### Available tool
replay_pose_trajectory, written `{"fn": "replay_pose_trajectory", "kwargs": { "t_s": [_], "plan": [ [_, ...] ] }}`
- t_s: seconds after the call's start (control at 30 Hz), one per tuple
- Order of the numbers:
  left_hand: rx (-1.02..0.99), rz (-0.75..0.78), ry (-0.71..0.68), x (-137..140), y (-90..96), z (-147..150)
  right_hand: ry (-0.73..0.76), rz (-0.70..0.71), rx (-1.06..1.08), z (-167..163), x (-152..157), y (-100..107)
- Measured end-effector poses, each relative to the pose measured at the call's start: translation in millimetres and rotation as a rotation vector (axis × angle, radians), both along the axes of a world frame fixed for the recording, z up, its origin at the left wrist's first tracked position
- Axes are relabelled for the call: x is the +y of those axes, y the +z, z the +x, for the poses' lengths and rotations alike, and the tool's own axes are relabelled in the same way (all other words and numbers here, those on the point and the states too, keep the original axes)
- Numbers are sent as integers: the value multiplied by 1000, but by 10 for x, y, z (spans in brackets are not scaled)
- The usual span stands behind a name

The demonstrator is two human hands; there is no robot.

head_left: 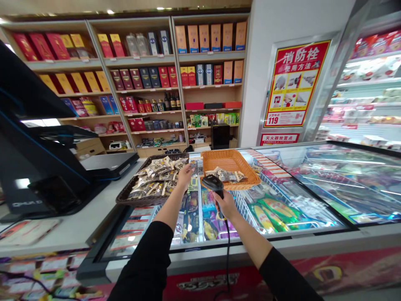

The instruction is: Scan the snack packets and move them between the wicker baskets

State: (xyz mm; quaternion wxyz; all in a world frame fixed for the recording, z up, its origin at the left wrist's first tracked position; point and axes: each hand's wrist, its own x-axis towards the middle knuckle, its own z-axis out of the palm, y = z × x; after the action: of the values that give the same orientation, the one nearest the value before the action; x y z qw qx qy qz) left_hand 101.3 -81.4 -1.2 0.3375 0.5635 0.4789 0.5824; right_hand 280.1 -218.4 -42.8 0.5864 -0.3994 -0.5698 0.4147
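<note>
My right hand (pixel 226 205) is wrapped round the handle of a black barcode scanner (pixel 213 182), whose cord hangs down in front of the freezer. The scanner's head points left, over the near left corner of an orange wicker basket (pixel 247 171) with several small packets (pixel 227 175) in it. My left hand (pixel 184 177) is pinched on a small clear snack packet (pixel 194 167) in the gap between the two baskets. Left of it, a dark brown wicker basket (pixel 125 196) holds a heap of similar packets (pixel 156 173).
Both baskets rest on the glass top of a chest freezer (pixel 313 232) full of packaged goods. A black checkout machine (pixel 46 167) stands on the counter (pixel 72 225) at left. Shelves (pixel 175 58) of boxes and bottles line the back wall beside a red poster (pixel 294 83).
</note>
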Motion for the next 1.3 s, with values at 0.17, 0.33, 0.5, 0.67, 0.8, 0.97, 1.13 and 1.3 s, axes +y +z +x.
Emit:
{"fn": "replay_pose_trajectory", "kwargs": {
  "t_s": [0.17, 0.33, 0.5, 0.67, 0.8, 0.97, 1.13, 1.3],
  "plan": [
    [158, 151, 231, -185, 169, -26, -17, -25, 68, 19, 21, -50],
    [677, 322, 620, -610, 458, -283, -29, -67, 161, 65, 46, -75],
    [1188, 257, 406, -825, 491, -577, -11, -73, 140, 78, 75, -99],
    [1383, 38, 258, -853, 417, -686, -21, -76, 192, 148, 76, -85],
    [1388, 68, 331, -923, 480, -598, -41, -88, 183, 216, 72, -17],
    [1249, 214, 124, -919, 465, -448, -16, -60, 223, 272, 52, 46],
    [1227, 192, 12, -818, 464, -637, -30, -63, 184, 542, 66, 10],
    [1209, 265, 100, -767, 578, -476, -129, -85, 203, 801, 151, -41]
  ]
}}
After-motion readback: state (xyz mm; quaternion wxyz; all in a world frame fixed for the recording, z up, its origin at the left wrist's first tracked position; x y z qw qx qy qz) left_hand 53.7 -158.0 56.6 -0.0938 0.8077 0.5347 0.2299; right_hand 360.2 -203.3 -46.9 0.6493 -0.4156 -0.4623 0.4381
